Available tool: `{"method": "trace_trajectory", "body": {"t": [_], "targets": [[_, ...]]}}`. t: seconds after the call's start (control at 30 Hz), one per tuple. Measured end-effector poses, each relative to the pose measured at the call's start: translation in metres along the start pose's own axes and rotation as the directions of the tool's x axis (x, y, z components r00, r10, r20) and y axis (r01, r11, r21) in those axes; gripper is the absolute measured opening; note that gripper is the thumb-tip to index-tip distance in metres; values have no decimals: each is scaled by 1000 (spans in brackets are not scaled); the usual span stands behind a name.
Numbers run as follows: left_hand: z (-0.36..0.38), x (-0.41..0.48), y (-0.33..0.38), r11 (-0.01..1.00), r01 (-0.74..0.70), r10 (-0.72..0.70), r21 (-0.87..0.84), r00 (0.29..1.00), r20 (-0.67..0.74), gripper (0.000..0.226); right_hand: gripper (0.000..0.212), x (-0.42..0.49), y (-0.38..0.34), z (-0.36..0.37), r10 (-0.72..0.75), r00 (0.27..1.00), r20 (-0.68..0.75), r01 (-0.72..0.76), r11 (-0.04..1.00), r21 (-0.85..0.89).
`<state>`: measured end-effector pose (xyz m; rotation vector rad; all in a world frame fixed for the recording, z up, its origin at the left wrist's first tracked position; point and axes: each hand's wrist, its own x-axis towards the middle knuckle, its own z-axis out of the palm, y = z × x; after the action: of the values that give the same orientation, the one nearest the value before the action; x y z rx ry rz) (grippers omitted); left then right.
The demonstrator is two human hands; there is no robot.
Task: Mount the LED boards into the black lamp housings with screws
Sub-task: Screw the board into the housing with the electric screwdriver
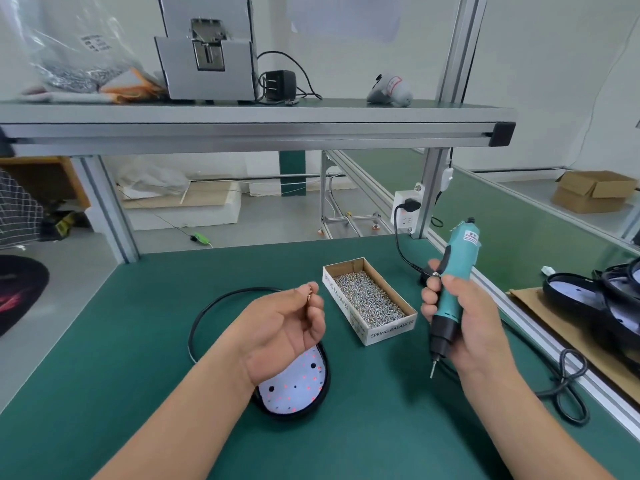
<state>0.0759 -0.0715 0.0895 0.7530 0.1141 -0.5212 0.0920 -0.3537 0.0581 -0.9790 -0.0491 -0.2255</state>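
A black lamp housing [323, 386] lies on the green table in front of me, with a white LED board [294, 386] dotted with red points inside it. My left hand [287, 327] hovers over its upper half, palm up, and pinches a small screw [309, 295] between thumb and fingertips. My right hand [460, 323] grips a teal electric screwdriver [457, 271], held upright with its bit [433, 368] pointing down, above the table to the right of the housing. An open cardboard box of screws [369, 299] stands between my two hands.
More black housings with boards [602, 303] are stacked on cardboard at the right edge. The screwdriver's black cable [568, 382] loops across the table on the right. Another black cable [207, 313] curves left of the housing. A metal shelf [256, 129] spans overhead.
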Motion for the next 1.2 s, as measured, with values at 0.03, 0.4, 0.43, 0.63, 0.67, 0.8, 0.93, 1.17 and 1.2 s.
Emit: {"method": "trace_trajectory", "body": {"t": [0.03, 0.4, 0.43, 0.63, 0.67, 0.8, 0.93, 1.17, 1.2], "targets": [[-6, -7, 2, 999, 0, 0, -55, 1000, -1, 10, 40, -1, 1, 5, -1, 1000, -5, 1, 1000, 18], [-53, -39, -8, 999, -6, 10, 41, 996, -91, 14, 22, -10, 16, 95, -79, 997, 5, 72, 935, 346], [-55, -39, -9, 998, -7, 12, 58, 996, -87, 13, 22, -8, 17, 105, -77, 997, 23, 63, 926, 372], [-64, -45, -10, 995, -33, 39, 91, 997, -71, 12, 14, -5, 30, 138, -48, 997, 65, 15, 902, 432], [-65, -45, -11, 994, -38, 45, 99, 997, -67, 12, 13, -6, 33, 138, -43, 996, 81, 2, 895, 446], [-65, -46, -13, 985, -62, 65, 160, 998, -19, 7, 12, -13, 46, 137, -8, 994, 108, -46, 873, 485], [-63, -45, -19, 970, -73, 75, 230, 997, -2, 8, 13, -16, 49, 132, 17, 997, 75, -50, 885, 463], [-63, -44, -25, 952, -94, 105, 291, 994, -23, 18, 16, -19, 46, 127, 17, 996, 84, -56, 873, 485], [-62, -44, -25, 953, -96, 107, 289, 994, -23, 19, 17, -19, 46, 127, 14, 996, 87, -55, 870, 491]]}}
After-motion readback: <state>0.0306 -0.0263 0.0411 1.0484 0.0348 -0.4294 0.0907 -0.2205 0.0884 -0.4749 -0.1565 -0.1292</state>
